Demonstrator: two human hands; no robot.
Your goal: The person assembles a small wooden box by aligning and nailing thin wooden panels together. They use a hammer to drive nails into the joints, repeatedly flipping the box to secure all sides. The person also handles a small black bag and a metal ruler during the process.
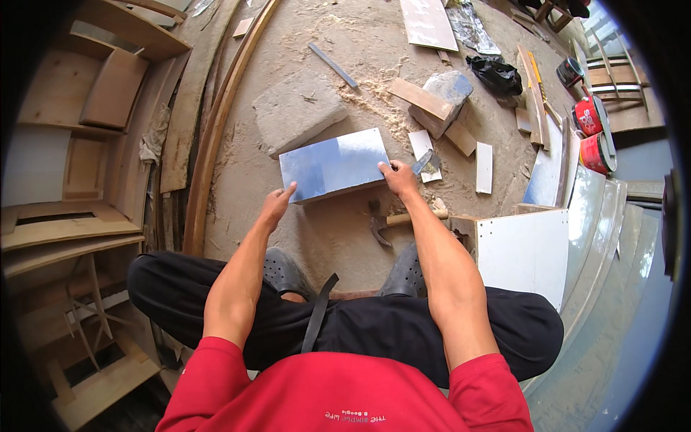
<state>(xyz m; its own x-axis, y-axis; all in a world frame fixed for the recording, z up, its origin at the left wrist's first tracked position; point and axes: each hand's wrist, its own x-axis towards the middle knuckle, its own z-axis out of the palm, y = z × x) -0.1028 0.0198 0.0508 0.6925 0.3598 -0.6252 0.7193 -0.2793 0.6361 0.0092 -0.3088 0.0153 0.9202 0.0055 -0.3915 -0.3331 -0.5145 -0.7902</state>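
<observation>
Between my two hands is a rectangular board or shallow box (335, 164) with a glossy, pale blue-white top. My left hand (276, 204) grips its near left corner, thumb on top. At its right edge my right hand (399, 178) holds on the same way, the fingers hidden underneath. The far side of the board lies close to a rough stone block (299, 108); I cannot tell whether it rests on it. Below my right wrist a claw hammer (381, 223) lies on the ground, its wooden handle partly behind my forearm. A putty knife (425, 162) lies just beyond my right hand.
A white-faced wooden box (522, 248) stands by my right knee. Wooden cabinet frames (72, 227) and long planks (198, 165) line the left. Ahead lie another stone block (450, 90), offcuts (484, 168), a grey strip (333, 65) and a black bag (495, 75). Red cans (592, 115) stand right.
</observation>
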